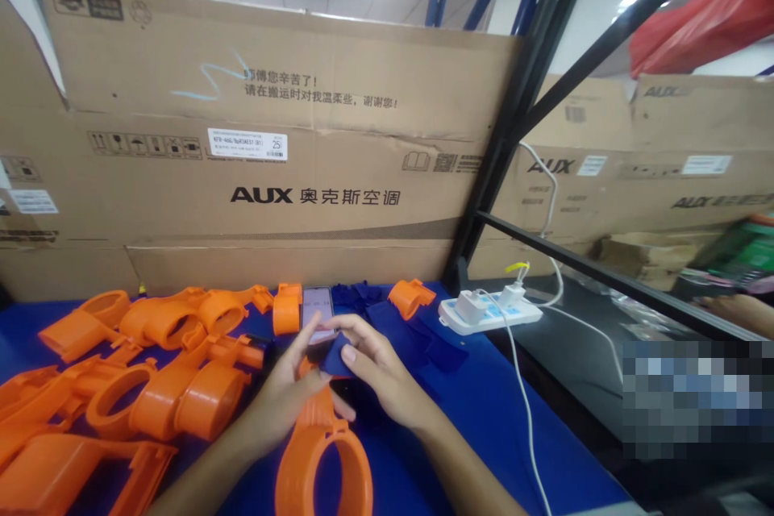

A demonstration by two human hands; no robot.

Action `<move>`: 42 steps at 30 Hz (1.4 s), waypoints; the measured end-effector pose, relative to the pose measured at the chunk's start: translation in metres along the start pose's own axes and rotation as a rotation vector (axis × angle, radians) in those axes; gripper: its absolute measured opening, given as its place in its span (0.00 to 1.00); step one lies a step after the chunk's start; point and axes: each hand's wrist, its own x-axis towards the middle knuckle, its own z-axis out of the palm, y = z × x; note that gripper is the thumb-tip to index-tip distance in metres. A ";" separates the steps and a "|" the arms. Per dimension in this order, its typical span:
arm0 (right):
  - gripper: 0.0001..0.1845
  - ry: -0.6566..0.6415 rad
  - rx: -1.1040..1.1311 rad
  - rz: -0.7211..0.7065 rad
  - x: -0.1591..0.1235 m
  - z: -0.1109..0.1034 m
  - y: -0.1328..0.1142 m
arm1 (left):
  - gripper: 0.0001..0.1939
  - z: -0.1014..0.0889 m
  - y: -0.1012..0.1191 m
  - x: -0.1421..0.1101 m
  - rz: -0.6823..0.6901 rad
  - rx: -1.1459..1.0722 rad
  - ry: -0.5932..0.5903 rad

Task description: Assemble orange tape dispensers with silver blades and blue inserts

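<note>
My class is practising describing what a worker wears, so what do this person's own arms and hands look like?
The left hand and right hand show no gloves, rings or markings. The left forearm and right forearm look slim, with no sleeve, watch or bracelet in view. Upper arms lie outside the picture.

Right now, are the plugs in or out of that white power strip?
In: white plugs sit against the face of the power strip, no prongs showing. Whether it has power, I cannot tell.
</note>
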 end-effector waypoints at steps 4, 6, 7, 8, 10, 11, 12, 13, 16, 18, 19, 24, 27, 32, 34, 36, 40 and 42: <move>0.24 0.119 -0.040 -0.026 0.001 -0.002 0.008 | 0.49 0.006 0.003 -0.001 -0.031 -0.152 -0.124; 0.25 0.143 -0.081 -0.019 0.001 -0.001 0.011 | 0.42 0.007 0.005 -0.002 0.007 -0.162 -0.149; 0.25 0.140 -0.094 -0.009 0.001 0.000 0.013 | 0.39 0.008 0.005 -0.002 0.029 -0.146 -0.145; 0.24 0.132 -0.101 0.003 0.001 0.003 0.014 | 0.35 0.008 0.005 -0.003 0.052 -0.123 -0.129; 0.23 0.112 -0.102 0.026 0.001 0.008 0.014 | 0.30 0.009 0.007 -0.003 0.094 -0.068 -0.083; 0.22 0.112 -0.103 0.031 0.001 0.010 0.014 | 0.29 0.009 0.007 -0.003 0.110 -0.046 -0.061; 0.21 0.119 -0.105 0.030 0.002 0.012 0.014 | 0.28 0.009 0.007 -0.003 0.119 -0.029 -0.042; 0.20 0.128 -0.109 0.024 0.002 0.013 0.015 | 0.28 0.009 0.007 -0.003 0.126 -0.017 -0.026; 0.18 0.146 -0.127 -0.007 0.004 0.013 0.016 | 0.28 0.008 0.004 -0.002 0.133 -0.001 -0.002; 0.18 0.147 -0.129 -0.002 0.004 0.012 0.017 | 0.28 0.006 0.001 -0.001 0.123 -0.005 -0.005; 0.18 0.148 -0.128 0.013 0.004 0.011 0.017 | 0.28 0.006 0.000 0.000 0.113 -0.011 -0.010; 0.19 0.155 -0.091 0.066 0.002 0.009 0.016 | 0.29 0.005 -0.001 0.003 0.085 -0.036 -0.067; 0.20 0.151 -0.104 0.064 0.002 0.009 0.016 | 0.26 0.007 0.002 0.000 0.103 -0.001 -0.059; 0.16 0.140 -0.201 0.042 0.002 0.006 0.019 | 0.29 0.011 0.005 -0.005 0.087 0.064 -0.016; 0.16 0.131 -0.200 0.018 0.003 0.004 0.020 | 0.31 0.011 0.004 -0.007 0.067 0.072 -0.045; 0.17 0.120 -0.201 0.006 0.003 0.003 0.020 | 0.31 0.011 0.003 -0.007 0.064 0.074 -0.062; 0.17 0.098 -0.206 0.047 0.002 0.005 0.020 | 0.30 0.008 0.002 -0.003 0.060 0.061 -0.056; 0.14 0.094 -0.267 0.055 0.003 0.003 0.018 | 0.31 0.005 0.001 0.001 0.047 0.040 -0.023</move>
